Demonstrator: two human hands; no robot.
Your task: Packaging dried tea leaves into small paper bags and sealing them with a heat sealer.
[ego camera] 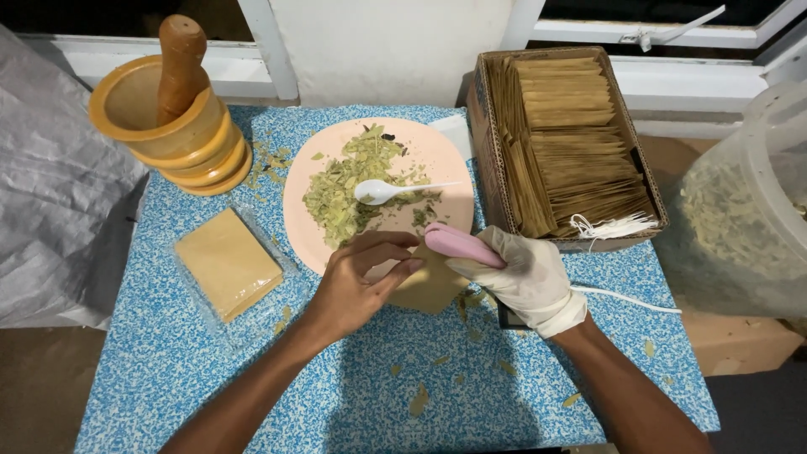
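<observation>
My bare left hand (357, 282) pinches the upper edge of a small tan paper sachet (430, 290) lying on the blue speckled table (202, 370). My right hand (525, 277), in a white glove, grips a pink handheld sealer (461, 245) pressed on the sachet's top edge. Its white cord (626, 298) trails off to the right. Just behind the hands sits a pink plate (437, 160) with crushed dried green leaves (345, 189) and a white plastic spoon (382, 191) resting on them.
A cardboard box (486, 126) packed with tan sachets stands at the right rear. A clear packet of empty sachets (227, 262) lies at left. A wooden mortar with pestle (172, 109) stands back left, a translucent tub of leaves (740, 210) off the table's right. Leaf bits litter the cloth.
</observation>
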